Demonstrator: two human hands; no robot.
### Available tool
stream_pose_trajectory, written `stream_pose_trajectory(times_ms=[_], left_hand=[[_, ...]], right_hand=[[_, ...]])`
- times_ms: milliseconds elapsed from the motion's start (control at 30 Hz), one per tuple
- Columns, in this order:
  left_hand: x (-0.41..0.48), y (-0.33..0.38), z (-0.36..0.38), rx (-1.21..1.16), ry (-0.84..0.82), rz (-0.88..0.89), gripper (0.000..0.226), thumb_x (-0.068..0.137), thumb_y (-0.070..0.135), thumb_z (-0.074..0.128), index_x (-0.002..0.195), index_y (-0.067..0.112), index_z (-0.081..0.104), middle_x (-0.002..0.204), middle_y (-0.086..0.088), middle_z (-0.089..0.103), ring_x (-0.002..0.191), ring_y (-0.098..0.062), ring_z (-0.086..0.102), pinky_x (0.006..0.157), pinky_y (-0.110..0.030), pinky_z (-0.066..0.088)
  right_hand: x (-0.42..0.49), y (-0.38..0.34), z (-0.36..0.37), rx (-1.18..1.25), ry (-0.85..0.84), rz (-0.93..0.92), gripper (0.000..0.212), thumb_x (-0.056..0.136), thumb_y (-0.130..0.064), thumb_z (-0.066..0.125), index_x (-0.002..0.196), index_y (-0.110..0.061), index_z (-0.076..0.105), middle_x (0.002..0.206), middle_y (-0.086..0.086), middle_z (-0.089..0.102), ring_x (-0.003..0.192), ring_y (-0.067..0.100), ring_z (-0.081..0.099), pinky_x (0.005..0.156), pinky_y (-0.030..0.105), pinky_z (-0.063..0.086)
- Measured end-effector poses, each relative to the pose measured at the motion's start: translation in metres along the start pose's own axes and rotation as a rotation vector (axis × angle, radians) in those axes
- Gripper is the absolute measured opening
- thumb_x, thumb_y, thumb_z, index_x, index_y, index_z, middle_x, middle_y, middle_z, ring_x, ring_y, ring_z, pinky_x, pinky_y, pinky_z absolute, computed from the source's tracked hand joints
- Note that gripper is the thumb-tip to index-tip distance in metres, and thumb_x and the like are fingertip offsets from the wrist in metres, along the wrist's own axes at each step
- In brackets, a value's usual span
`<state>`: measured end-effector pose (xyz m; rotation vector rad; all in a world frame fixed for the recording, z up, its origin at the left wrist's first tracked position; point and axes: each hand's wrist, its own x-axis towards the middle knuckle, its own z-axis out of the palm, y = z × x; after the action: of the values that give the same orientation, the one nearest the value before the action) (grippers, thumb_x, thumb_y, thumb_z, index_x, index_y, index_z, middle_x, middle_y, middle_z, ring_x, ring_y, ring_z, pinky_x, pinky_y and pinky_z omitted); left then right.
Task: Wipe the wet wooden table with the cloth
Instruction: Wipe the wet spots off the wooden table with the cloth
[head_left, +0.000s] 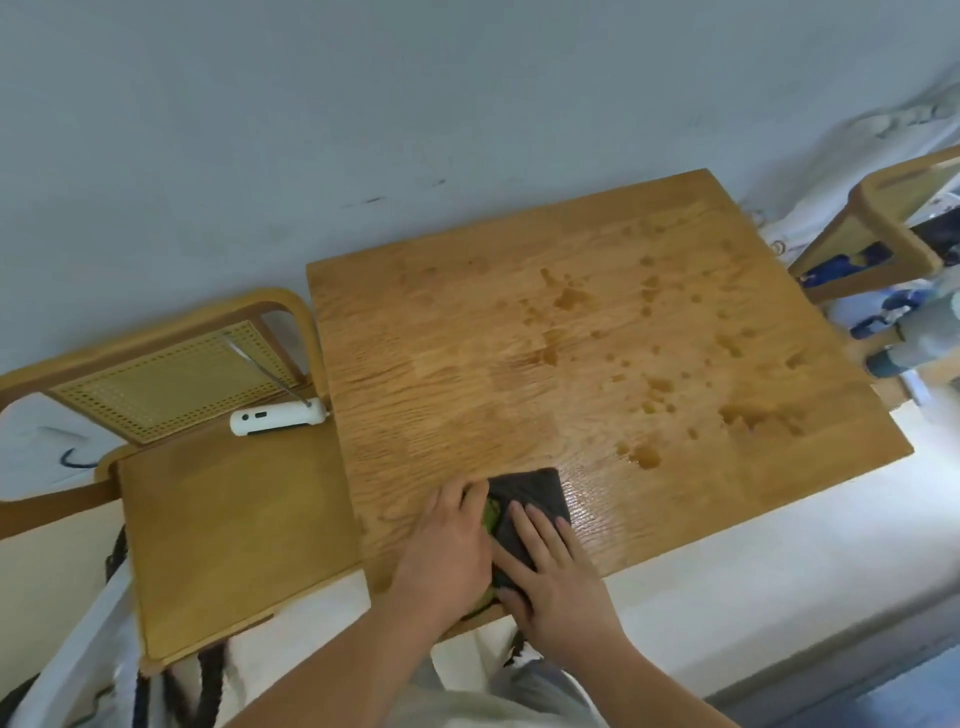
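Behind everything, a pale grey-blue wall (363, 104) fills the upper half of the view, scuffed with a few dark marks. Against it stands the wooden tabletop (441, 364), a light oak-coloured slab seen at a slant. Its left part looks dull and evenly damp, and its right part is dotted with standing water. To the left, just beside the tabletop, is a wooden chair (234, 535) with a flat seat and a woven cane back panel set in a curved frame. A second chair (883, 218) of the same wood shows only partly at the far right corner, with blue and white things blurred beneath it. The person's two forearms reach in from the bottom edge. The left hand (447, 551) lies flat with its fingers straight, pressing down on the left edge of the cloth (535, 493). The right hand (556, 587) is likewise spread flat, fingers slightly fanned, on top of the cloth just beside the left one — neither pinches it. The cloth itself is dark grey, with a strip of green showing between the hands. It sits at the near edge of the tabletop, left of its middle. On the left chair's seat, close to the cane back, lies a small white device (278, 418) with a thin metal rod rising from one end. Smallest of all are the puddles (758, 415) and drops (571, 297), scattered well beyond and to the right of the cloth.
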<state>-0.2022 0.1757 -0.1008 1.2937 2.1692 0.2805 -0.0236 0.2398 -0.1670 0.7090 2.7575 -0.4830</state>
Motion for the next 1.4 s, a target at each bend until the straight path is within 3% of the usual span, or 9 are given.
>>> stream_pose_trajectory(times_ms=[133,267,467,633,900,967,1033,1133,1400], left_hand=[[-0.014,0.034,0.034,-0.002,0.018,0.025,0.059,0.098,0.019,0.050,0.154,0.020,0.033,0.154,-0.001,0.030,0.139,-0.022,0.028,0.117,-0.033,0.032],[-0.016,0.063,0.054,-0.014,-0.042,0.023,0.062,0.101,0.027,0.048,0.158,0.026,0.024,0.164,0.003,0.017,0.149,-0.022,0.019,0.121,-0.039,0.029],[-0.036,0.062,0.058,0.032,-0.079,-0.002,0.070,0.104,0.031,0.046,0.162,0.025,0.008,0.170,0.002,0.003,0.155,-0.022,0.011,0.124,-0.036,0.020],[-0.038,0.057,0.054,0.010,-0.077,-0.009,0.070,0.105,0.034,0.044,0.163,0.024,0.006,0.170,0.001,0.001,0.156,-0.023,0.007,0.126,-0.037,0.018],[-0.020,0.048,0.036,0.098,-0.074,0.045,0.061,0.102,0.028,0.049,0.159,0.018,0.029,0.171,-0.004,0.005,0.156,-0.024,0.006,0.125,-0.033,0.011],[-0.006,0.045,0.030,0.120,-0.076,0.034,0.062,0.102,0.027,0.049,0.159,0.018,0.027,0.171,-0.006,0.004,0.157,-0.024,0.005,0.125,-0.035,0.012],[0.010,0.045,0.025,0.148,-0.077,0.047,0.066,0.102,0.032,0.049,0.161,0.020,0.021,0.171,-0.008,0.003,0.157,-0.027,0.005,0.127,-0.037,0.012],[0.027,0.055,0.028,0.114,-0.130,0.010,0.076,0.100,0.054,0.046,0.162,0.033,0.008,0.171,-0.005,-0.004,0.157,-0.029,0.004,0.126,-0.042,0.019],[0.056,0.098,0.054,0.233,-0.083,-0.275,0.086,0.092,0.073,0.043,0.161,0.039,0.006,0.168,-0.011,-0.004,0.151,-0.037,0.004,0.111,-0.050,0.042]], right_hand=[[-0.026,0.064,-0.015,-0.058,-0.025,0.125,0.061,0.099,-0.057,0.042,0.158,-0.044,0.034,0.171,0.009,0.021,0.156,0.029,0.029,0.123,0.051,0.031],[-0.030,0.081,-0.022,0.041,-0.087,0.176,0.065,0.102,-0.052,0.045,0.162,-0.047,0.018,0.170,0.000,-0.012,0.161,0.025,-0.003,0.128,0.046,0.005],[-0.038,0.087,-0.026,0.071,-0.011,0.137,0.077,0.099,-0.053,0.057,0.164,-0.042,0.017,0.173,-0.002,0.009,0.160,0.020,0.010,0.128,0.041,0.013],[-0.028,0.084,-0.016,-0.061,0.052,0.093,0.074,0.079,-0.045,0.085,0.146,-0.025,0.058,0.158,0.016,0.047,0.144,0.036,0.048,0.109,0.058,0.049],[0.036,0.070,-0.040,0.051,-0.104,-0.114,0.073,0.099,-0.045,0.060,0.162,-0.042,0.024,0.167,-0.005,-0.014,0.159,0.017,-0.008,0.130,0.047,0.000],[0.055,0.071,-0.064,0.114,-0.189,-0.130,0.073,0.100,-0.044,0.061,0.162,-0.042,0.023,0.167,-0.011,-0.014,0.157,0.009,-0.011,0.129,0.039,-0.006],[0.059,0.077,-0.088,0.334,-0.198,-0.080,0.068,0.099,-0.037,0.065,0.160,-0.036,0.035,0.172,-0.009,0.011,0.159,0.009,0.006,0.129,0.032,0.003],[0.032,0.102,-0.110,0.573,-0.002,0.111,0.052,0.099,-0.030,0.064,0.150,-0.028,0.053,0.152,-0.006,0.054,0.140,0.012,0.048,0.116,0.038,0.043],[-0.043,0.229,-0.130,0.100,-0.101,0.274,0.059,0.095,-0.037,0.062,0.151,-0.037,0.044,0.146,-0.008,0.048,0.137,0.018,0.044,0.093,0.036,0.055]])
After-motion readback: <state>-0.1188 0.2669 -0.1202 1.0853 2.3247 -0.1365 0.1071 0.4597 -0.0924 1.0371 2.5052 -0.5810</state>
